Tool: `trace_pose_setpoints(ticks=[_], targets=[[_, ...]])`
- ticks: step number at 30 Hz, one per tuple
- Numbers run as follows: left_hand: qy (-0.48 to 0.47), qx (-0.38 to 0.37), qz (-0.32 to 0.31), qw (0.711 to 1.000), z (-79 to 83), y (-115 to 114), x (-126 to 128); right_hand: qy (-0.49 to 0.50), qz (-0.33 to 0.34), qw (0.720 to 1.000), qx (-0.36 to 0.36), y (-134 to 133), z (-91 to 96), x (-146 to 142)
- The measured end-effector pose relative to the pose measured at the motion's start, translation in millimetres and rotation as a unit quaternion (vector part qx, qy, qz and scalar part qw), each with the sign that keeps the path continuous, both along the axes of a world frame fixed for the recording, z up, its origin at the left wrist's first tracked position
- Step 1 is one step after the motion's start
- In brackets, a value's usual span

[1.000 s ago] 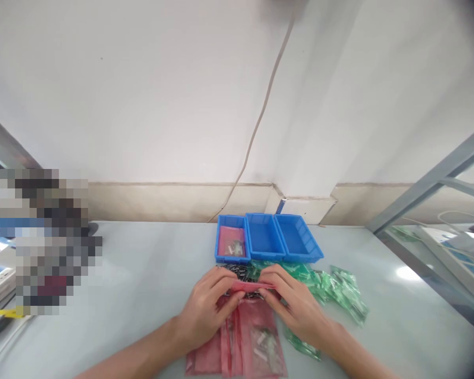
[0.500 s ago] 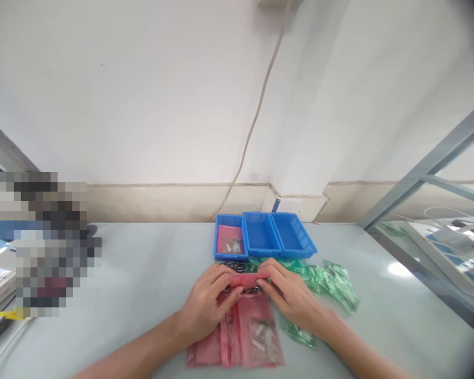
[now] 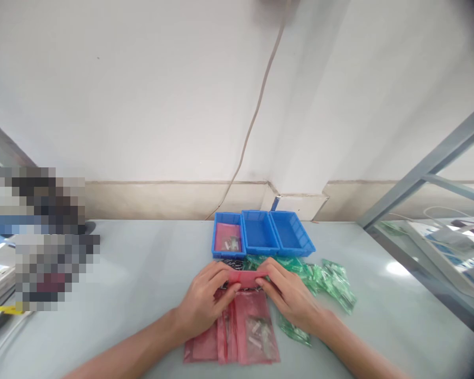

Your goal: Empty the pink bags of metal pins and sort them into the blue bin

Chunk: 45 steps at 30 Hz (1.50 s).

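Observation:
Between my two hands a pink plastic bag [image 3: 246, 279] is stretched sideways near its edge. My left hand [image 3: 205, 297] is closed on its left end, thumb toward me and fingers behind. On the right end, my right hand [image 3: 286, 289] pinches it the same way. Below the hands lie several pink bags [image 3: 257, 326] on the table, the rightmost with small pale pieces inside. Small dark metal parts [image 3: 233, 263] show just behind the held bag, partly hidden by it. Green plastic bags [image 3: 334, 281] lie beside and behind my right hand.
Three blue trays stand side by side behind my hands. A pink bag with pale pieces lies in the left tray [image 3: 229, 255]; the middle tray [image 3: 260, 234] and right tray [image 3: 294, 234] show bare floors. A blurred-out person [image 3: 51, 242] is at the far left. A metal frame [image 3: 422, 173] rises on the right.
The view has shifted slightly. My hands keep hold of the pink bag, which now looks a little flatter and more level between them.

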<state>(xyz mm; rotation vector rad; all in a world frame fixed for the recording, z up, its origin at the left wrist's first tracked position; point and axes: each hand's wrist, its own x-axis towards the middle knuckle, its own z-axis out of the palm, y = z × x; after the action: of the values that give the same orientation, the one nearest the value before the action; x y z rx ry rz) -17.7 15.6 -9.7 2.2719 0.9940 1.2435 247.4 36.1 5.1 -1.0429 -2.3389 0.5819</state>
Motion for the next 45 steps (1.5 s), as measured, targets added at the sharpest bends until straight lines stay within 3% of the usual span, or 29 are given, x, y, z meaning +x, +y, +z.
trace_pose_setpoints(ticks=[8, 16, 22, 26, 30, 37, 42, 45], targets=[[0.015, 0.000, -0.005, 1.000, 6.7, -0.4, 1.1, 0.038, 0.012, 0.999, -0.018, -5.1, -2.7, 2.7], [0.037, 0.004, 0.032, 0.999, 3.7, -6.5, 1.6, 0.137, -0.069, 0.982, -0.111, -13.8, -4.0, -4.9], [0.043, 0.037, 0.034, 0.998, -3.0, -10.8, -3.3, 0.291, -0.089, 0.921, -0.242, -18.3, 1.6, -13.0], [0.053, 0.050, 0.001, 0.997, 2.0, -8.1, -3.7, 0.350, -0.089, 0.874, -0.325, -18.9, 4.6, -16.6], [0.055, 0.055, 0.019, 0.997, 9.2, -8.6, -0.8, 0.376, -0.084, 0.851, -0.356, -19.3, 3.3, -14.7], [-0.001, -0.022, 0.063, 0.998, 12.1, -8.2, 3.8, 0.351, -0.058, 0.855, -0.377, -24.8, 10.2, -15.7], [-0.025, -0.085, 0.043, 0.995, 15.4, -9.1, 4.3, 0.331, -0.070, 0.876, -0.342, -27.2, 10.9, -19.9], [-0.033, -0.087, 0.035, 0.995, 17.3, -12.2, 4.3, 0.336, -0.066, 0.867, -0.363, -26.6, 7.3, -21.4]])
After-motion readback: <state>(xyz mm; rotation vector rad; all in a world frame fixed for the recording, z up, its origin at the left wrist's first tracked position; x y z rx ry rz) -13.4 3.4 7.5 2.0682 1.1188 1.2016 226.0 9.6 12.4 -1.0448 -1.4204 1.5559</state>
